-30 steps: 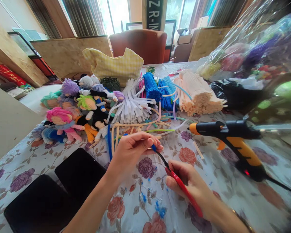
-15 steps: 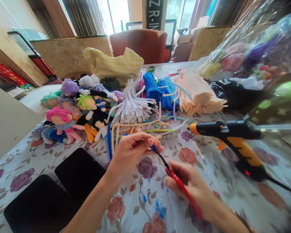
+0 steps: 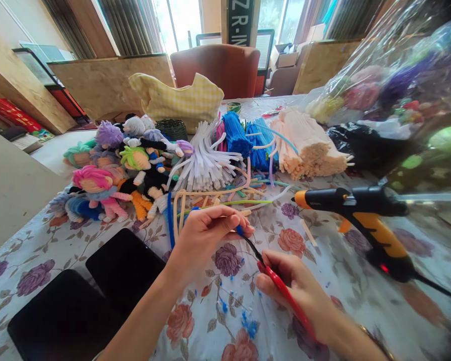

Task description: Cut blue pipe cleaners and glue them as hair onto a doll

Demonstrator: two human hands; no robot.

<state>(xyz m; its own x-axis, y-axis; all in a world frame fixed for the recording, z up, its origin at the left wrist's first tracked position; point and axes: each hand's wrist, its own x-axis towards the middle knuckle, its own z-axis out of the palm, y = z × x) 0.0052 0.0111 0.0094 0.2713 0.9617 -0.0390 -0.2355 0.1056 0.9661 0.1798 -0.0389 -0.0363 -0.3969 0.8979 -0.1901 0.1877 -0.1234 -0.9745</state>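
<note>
My left hand [image 3: 216, 228] pinches a short piece of blue pipe cleaner [image 3: 239, 230], mostly hidden by its fingers. In my right hand [image 3: 291, 281] is a pair of red-handled cutters [image 3: 287, 293]. Their dark, curved tip reaches up to the blue piece, at the fingertips of my left hand. Whether the blades are parted I cannot tell. Blue fuzz clippings [image 3: 249, 325] lie scattered on the flowered cloth below both hands. Loose beige pipe cleaners [image 3: 206, 193] and a blue one [image 3: 170, 220] lie just beyond my left hand.
A black and orange glue gun [image 3: 376, 225] lies at right, its red light on. Small dolls [image 3: 97, 180] are heaped at left, near two black tablets [image 3: 124, 265]. White [image 3: 206, 160], blue [image 3: 236, 133] and peach [image 3: 308, 145] pipe-cleaner bundles stand behind. Clear plastic bags [image 3: 383, 75] fill the right corner.
Both hands hold almost the same pose, with the cutters still at the blue piece. The whole view has shifted very slightly.
</note>
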